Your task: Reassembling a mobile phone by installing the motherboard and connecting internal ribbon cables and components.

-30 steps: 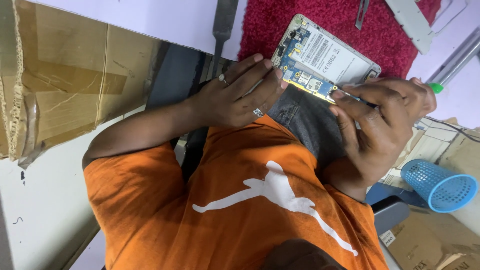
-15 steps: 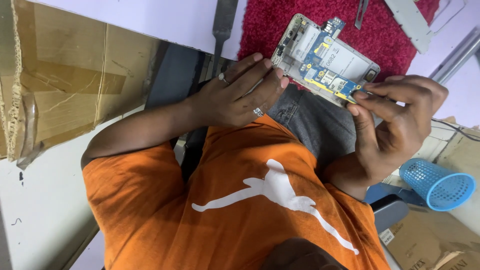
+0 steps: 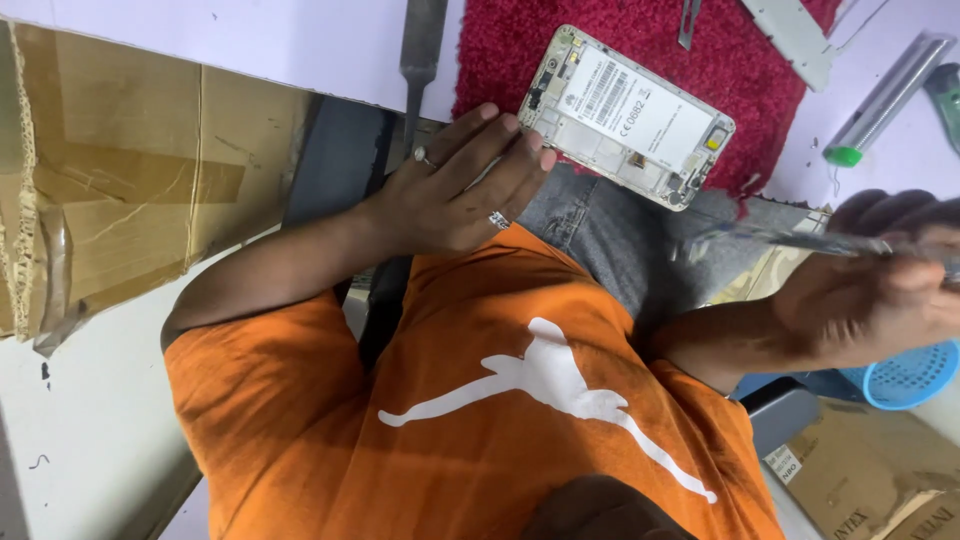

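Blue basket (image 3: 908,372), cardboard box (image 3: 120,170)

White desk (image 3: 250,40) up top, red fuzzy mat (image 3: 760,90) on it. Taped brown cardboard (image 3: 130,190) leaning at left. Pale floor (image 3: 70,440) below. Blue mesh basket (image 3: 915,375) and cardboard boxes (image 3: 880,480) at right. Flat, even light.

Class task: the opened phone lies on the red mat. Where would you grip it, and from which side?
Grip the opened phone across its two long edges, probably from the bare far end; the left hand already covers the near corner. It lies flat on the red mat, insides up, so avoid the exposed parts.
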